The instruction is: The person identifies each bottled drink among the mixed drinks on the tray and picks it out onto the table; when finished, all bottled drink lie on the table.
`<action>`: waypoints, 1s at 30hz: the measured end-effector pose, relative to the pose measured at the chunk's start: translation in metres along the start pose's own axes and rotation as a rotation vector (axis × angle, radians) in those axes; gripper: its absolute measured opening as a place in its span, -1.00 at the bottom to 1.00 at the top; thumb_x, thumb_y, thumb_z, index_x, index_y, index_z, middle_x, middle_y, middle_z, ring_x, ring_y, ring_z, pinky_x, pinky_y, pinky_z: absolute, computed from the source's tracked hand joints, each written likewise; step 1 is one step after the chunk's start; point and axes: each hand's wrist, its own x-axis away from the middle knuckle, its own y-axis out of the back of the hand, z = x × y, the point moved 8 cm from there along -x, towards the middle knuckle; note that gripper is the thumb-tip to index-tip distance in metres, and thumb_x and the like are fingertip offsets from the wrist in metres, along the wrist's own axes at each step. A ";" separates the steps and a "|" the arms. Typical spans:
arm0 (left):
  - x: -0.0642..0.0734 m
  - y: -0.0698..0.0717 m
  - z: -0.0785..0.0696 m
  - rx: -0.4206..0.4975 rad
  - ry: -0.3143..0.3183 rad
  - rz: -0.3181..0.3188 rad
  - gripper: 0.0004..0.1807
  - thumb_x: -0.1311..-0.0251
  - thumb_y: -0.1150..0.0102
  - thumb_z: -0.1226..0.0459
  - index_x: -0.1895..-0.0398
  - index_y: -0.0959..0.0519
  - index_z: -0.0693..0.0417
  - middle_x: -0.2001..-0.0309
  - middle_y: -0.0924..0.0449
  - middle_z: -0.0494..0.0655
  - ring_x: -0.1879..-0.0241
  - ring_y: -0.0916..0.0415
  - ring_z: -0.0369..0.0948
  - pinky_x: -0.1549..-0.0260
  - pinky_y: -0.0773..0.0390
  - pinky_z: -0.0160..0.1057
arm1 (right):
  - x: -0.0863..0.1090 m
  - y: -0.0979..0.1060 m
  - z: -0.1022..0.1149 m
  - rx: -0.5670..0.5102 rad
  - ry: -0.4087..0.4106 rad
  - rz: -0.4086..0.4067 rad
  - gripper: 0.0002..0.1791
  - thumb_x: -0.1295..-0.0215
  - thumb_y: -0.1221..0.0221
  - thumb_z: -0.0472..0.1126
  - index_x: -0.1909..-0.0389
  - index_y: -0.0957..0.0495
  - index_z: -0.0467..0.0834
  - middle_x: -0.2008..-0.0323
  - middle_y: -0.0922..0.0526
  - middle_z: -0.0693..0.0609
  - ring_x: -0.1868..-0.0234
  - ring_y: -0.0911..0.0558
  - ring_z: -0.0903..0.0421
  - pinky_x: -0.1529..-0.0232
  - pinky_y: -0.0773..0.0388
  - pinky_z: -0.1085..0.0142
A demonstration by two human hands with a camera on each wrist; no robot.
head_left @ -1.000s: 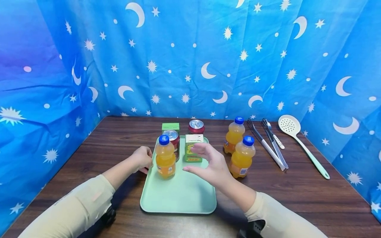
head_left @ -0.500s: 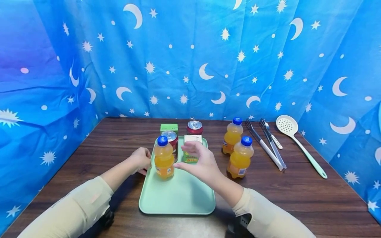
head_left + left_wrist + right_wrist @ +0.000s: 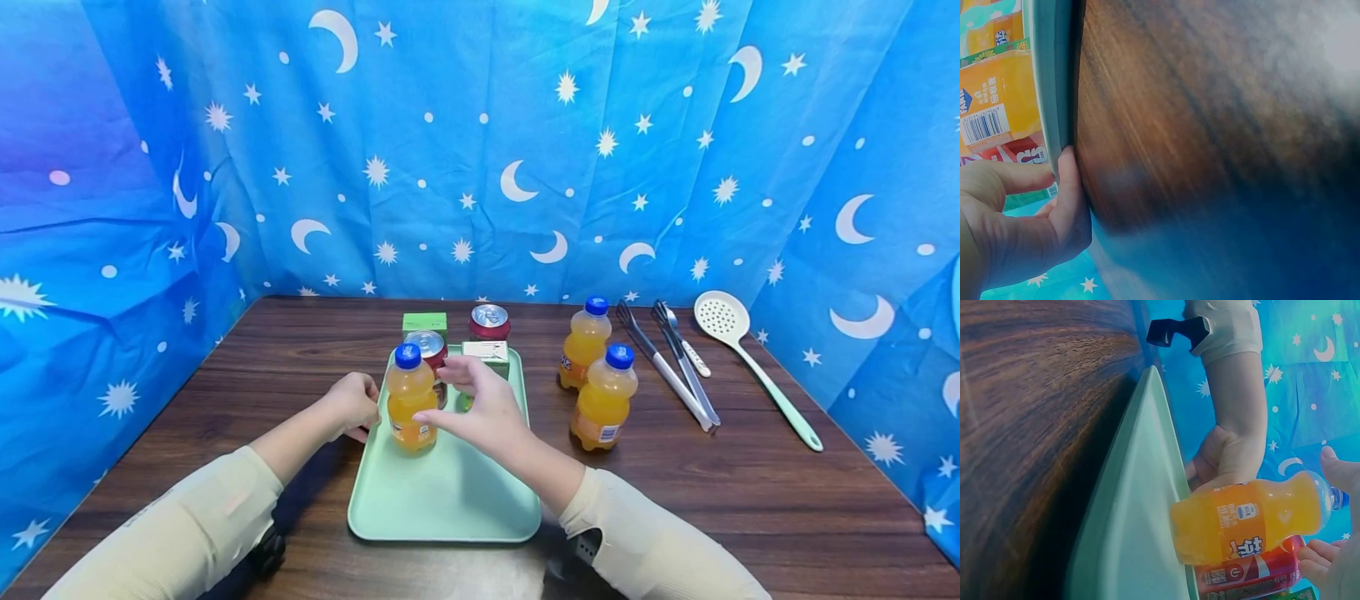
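My left hand (image 3: 354,407) pinches the left rim of a pale green tray (image 3: 442,517) between thumb and fingers, as the left wrist view also shows. On the tray, near that rim, stands an upright orange soda bottle (image 3: 408,392) with a blue cap. My right hand (image 3: 483,404) is over the tray just right of this bottle, fingers and thumb spread apart around its side, holding nothing. Behind the bottle stands a red soda can (image 3: 429,343). A green juice carton (image 3: 486,354) is partly hidden behind my right hand.
Another red can (image 3: 490,321) and green carton (image 3: 424,323) stand at the far end. Right of the tray are two more orange soda bottles (image 3: 604,404). Farther right lie tongs (image 3: 671,375), a small-handled utensil (image 3: 693,354) and a slotted ladle (image 3: 757,367).
My right hand has moved left across the tray, from in front of the green carton to beside the orange soda bottle. My left hand stays on the rim.
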 end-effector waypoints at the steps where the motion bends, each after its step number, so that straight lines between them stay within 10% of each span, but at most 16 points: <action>1: 0.000 0.000 0.000 0.000 0.002 0.000 -0.75 0.10 -0.12 0.64 0.39 -0.33 0.29 0.43 -0.36 0.14 0.50 -0.46 -0.06 0.62 -0.62 -0.15 | -0.001 -0.002 0.000 0.002 0.000 0.003 -0.23 0.10 -0.45 0.02 -0.14 -0.36 -0.15 0.00 -0.59 0.05 -0.04 -0.55 0.12 -0.01 -0.52 0.16; 30: 0.001 0.001 -0.002 0.014 -0.019 -0.013 -0.76 0.15 -0.06 0.66 0.41 -0.33 0.30 0.46 -0.37 0.13 0.52 -0.46 -0.08 0.64 -0.62 -0.15 | -0.019 -0.029 0.003 0.047 0.027 -0.015 -0.32 0.10 -0.45 0.00 -0.02 -0.39 -0.16 0.07 -0.57 0.01 0.12 -0.59 0.11 0.12 -0.59 0.16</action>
